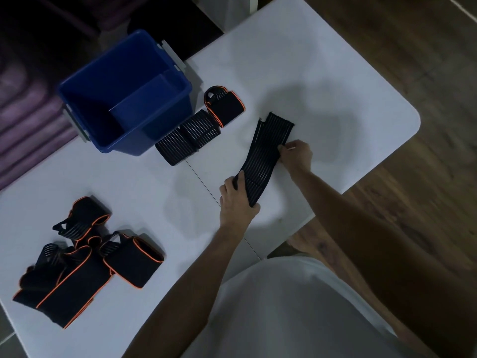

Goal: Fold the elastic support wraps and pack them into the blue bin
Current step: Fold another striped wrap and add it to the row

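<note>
A black ribbed elastic wrap (265, 153) lies stretched out on the white table (335, 81). My left hand (238, 200) grips its near end, thumb on top. My right hand (296, 155) pinches its right edge about midway. The blue bin (170, 107) stands at the back left, and I see nothing inside it. Beside the bin lie a folded ribbed wrap (187, 136) and a folded wrap with orange trim (224, 105). A pile of several black wraps with orange trim (85, 262) sits at the near left.
The table's rounded right corner and right edge drop off to a wooden floor (426, 60). A seam (204, 182) runs across the tabletop between the bin and my left hand. Dark furniture stands behind the bin.
</note>
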